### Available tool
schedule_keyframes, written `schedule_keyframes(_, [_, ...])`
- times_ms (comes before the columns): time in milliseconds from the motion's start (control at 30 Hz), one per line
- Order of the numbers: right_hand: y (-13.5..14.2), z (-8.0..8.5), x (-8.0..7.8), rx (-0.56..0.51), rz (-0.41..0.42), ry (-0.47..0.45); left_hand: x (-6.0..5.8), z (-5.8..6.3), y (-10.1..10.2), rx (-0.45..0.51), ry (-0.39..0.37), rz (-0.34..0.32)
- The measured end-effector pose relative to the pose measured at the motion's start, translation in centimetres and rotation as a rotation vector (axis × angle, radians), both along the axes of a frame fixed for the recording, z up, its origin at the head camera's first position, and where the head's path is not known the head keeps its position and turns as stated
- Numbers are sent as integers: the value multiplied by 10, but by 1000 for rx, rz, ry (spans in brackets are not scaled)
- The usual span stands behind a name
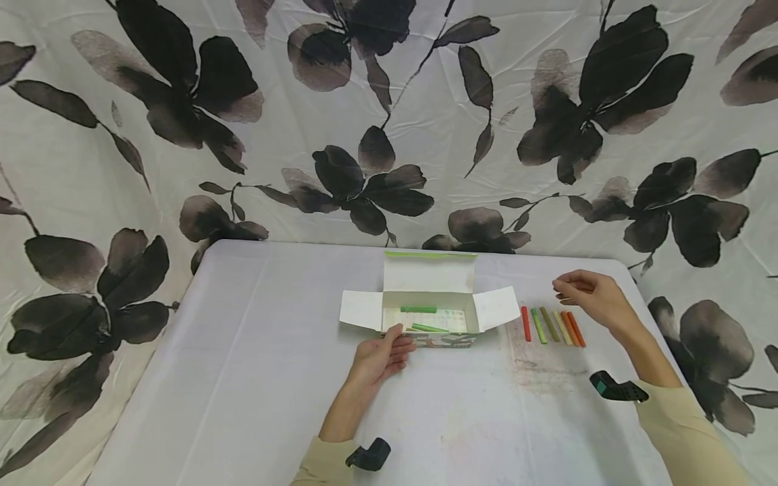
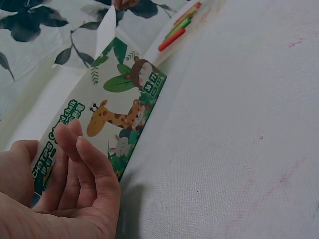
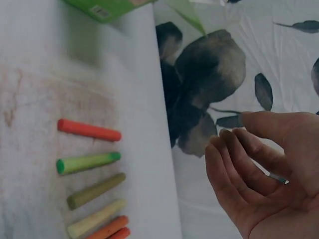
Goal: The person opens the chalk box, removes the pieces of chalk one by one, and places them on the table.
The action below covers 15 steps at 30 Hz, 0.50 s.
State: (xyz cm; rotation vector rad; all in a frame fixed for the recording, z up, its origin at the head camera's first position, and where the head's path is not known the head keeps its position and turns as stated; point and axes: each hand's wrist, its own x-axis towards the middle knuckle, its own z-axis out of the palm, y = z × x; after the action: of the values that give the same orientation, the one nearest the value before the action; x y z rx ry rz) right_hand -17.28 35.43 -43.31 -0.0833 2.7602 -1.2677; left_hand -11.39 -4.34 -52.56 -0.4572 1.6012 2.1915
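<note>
From my end, everything reads off the open chalk box point(image 1: 457, 342): six loose chalk sticks lie in a row on the desk point(image 1: 273, 351) just past its right side flap point(image 1: 497, 309), from a red stick point(image 1: 526, 324) nearest it, through a bright green stick point(image 1: 539, 325), to the orange ones farthest out. My right hand point(image 1: 594, 298) hangs beyond that row, to the box's far right, so it is clearly the nearer one; its grip is loosely curled, thumb and fingertips close together, with nothing I can see between them. The row's long axes run roughly front to back, fanning slightly, while two green sticks inside the box, a back one point(image 1: 418, 310) and a front one point(image 1: 429, 329), lie along its length. A stick going between row and box would, I judge, want about a quarter turn. My left hand point(image 1: 378, 359) is at the box's front left corner, fingers relaxed along the printed front and not clenched; how firmly it bears there I cannot tell.
</note>
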Motion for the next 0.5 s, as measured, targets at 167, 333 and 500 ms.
schedule_keyframes(167, [-21, 15, -6, -14, 50, 33, 1, 1, 0, -6, 2, 5])
schedule_keyframes(333, [-43, 25, -10, 6, 86, 17, 1, 1, 0, -11, 4, 5])
schedule_keyframes(500, [-65, 26, -14, -33, 147, 17, 1, 2, 1, -6, 7, 3])
